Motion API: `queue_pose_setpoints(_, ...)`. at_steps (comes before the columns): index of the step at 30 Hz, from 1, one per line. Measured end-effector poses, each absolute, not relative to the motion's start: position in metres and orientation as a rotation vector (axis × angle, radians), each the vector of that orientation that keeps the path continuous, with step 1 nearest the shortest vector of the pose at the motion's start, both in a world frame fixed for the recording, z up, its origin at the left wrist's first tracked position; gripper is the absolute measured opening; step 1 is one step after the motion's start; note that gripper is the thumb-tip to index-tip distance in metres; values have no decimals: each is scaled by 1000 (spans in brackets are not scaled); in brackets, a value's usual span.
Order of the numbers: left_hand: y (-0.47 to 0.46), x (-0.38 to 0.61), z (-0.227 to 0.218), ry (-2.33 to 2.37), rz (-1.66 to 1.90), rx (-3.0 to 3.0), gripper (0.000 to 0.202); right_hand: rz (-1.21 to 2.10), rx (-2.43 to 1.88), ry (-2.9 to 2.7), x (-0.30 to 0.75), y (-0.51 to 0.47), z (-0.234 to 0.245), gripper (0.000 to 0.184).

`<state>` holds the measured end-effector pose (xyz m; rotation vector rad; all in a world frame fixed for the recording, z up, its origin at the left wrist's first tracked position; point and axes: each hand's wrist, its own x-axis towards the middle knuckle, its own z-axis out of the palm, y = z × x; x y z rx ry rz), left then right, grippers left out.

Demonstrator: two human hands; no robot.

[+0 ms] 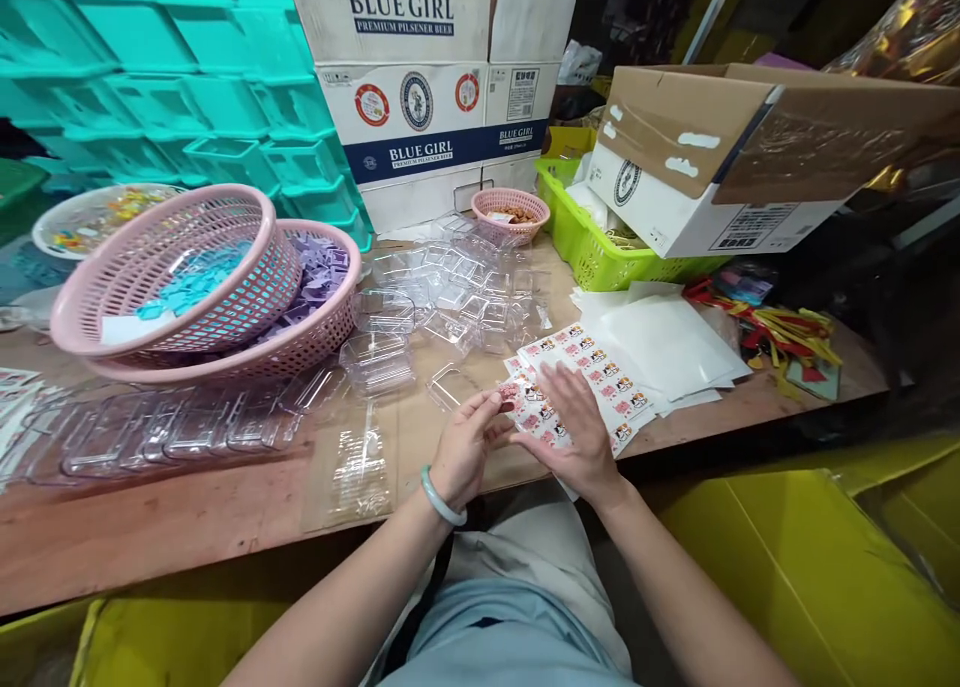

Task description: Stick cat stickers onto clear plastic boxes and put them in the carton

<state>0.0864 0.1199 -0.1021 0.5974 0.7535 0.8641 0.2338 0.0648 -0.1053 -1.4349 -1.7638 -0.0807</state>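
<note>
My left hand (466, 445), with a pale green bangle on its wrist, is closed in a pinch on a small pink sticker (508, 394). Beside it my right hand (574, 429) is open, its fingers stretched over the sticker sheets (616, 382). These white sheets carry rows of pink motifs and small cartoon figures. The right thumb reaches toward the left fingertips; whether they touch I cannot tell. A clear plastic case (450, 385) lies just beyond my left hand. More clear cases (379, 359) are heaped behind it.
Pink baskets (82, 312) with blue and purple pieces stand at left, above a row of clear cases (180, 432). White backing sheets (667, 342) lie at right. Behind are a small pink basket (541, 229), a green crate (577, 252), cartons (420, 52) and teal bins (180, 97).
</note>
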Motion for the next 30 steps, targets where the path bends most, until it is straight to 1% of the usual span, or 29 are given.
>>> queue_pose_setpoints(1,121,82,-104,754,853,615,26,65,-1452,-1600,234,66,-104,69)
queue_pose_setpoints(2,121,78,-106,740,837,649,25,249,-1460,-1427,234,69,-102,68)
queue_pose_setpoints(3,121,74,-106,719,820,700,25,472,-1456,-1278,234,72,-101,62)
queue_pose_setpoints(5,122,65,-104,693,775,885,26,918,-1403,-1088,233,79,-99,41)
queue_pose_setpoints(6,124,60,-102,697,771,1030,27,1067,-1367,-1030,233,82,-98,33)
queue_pose_setpoints(7,129,54,-100,712,788,1215,29,1132,-1334,-969,233,85,-97,28)
queue_pose_setpoints(9,146,41,-99,741,840,1677,35,1046,-1274,-797,237,90,-96,23)
queue_pose_setpoints(11,169,27,-100,709,771,2154,53,913,-1218,-619,244,92,-95,25)
queue_pose_setpoints(13,189,17,-101,657,492,2490,66,885,-1193,-542,251,92,-94,27)
queue_pose_setpoints(15,200,12,-100,664,244,2639,66,912,-1196,-573,255,88,-93,26)
queue_pose_setpoints(16,202,10,-98,682,189,2661,64,922,-1204,-610,254,86,-91,24)
queue_pose_setpoints(20,189,3,-87,736,237,2459,58,898,-1210,-805,237,75,-81,17)
queue_pose_setpoints(22,182,1,-88,775,212,2243,52,978,-1195,-904,222,73,-78,14)
queue_pose_setpoints(24,178,1,-96,793,224,2038,47,1135,-1202,-951,208,76,-80,16)
queue_pose_setpoints(26,175,0,-108,788,339,1863,46,1247,-1233,-917,195,83,-87,22)
queue_pose_setpoints(28,172,-2,-120,752,455,1693,50,1257,-1262,-834,187,92,-95,26)
queue_pose_setpoints(30,167,-6,-128,691,483,1538,64,1225,-1277,-776,184,99,-100,29)
